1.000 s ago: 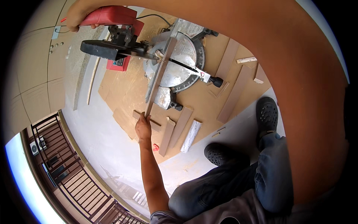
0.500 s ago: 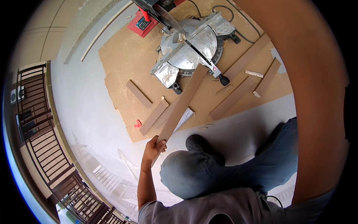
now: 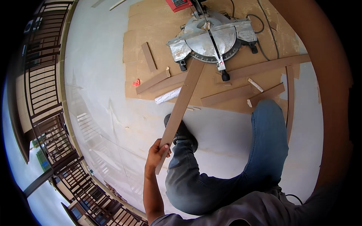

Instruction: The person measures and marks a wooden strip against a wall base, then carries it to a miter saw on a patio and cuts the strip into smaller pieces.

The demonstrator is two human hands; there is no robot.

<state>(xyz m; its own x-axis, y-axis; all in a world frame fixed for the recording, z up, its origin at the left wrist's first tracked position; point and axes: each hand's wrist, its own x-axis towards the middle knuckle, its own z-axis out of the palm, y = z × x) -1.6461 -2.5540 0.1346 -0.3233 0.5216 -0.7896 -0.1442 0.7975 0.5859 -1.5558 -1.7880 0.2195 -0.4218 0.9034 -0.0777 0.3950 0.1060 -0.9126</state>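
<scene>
The left hand [image 3: 156,154] is wrapped around the near end of a long wooden strip [image 3: 181,109], fingers curled over one edge and thumb on the other. The strip slants up from the hand, over the shoe [image 3: 183,132], and its far end lies at the front of the saw [image 3: 211,39], which stands on a cardboard sheet [image 3: 139,41] spread on the floor [image 3: 98,79]. The right hand is not in view; only a blurred arm crosses the right side of the picture, so its state cannot be told. Shorter offcuts [image 3: 151,81] lie about the near edge of the cardboard. By the look of it the strip is being fed onto or drawn off the saw base; either way the next move calls for a steady grip and keeping the strip flat against the saw's back rail
</scene>
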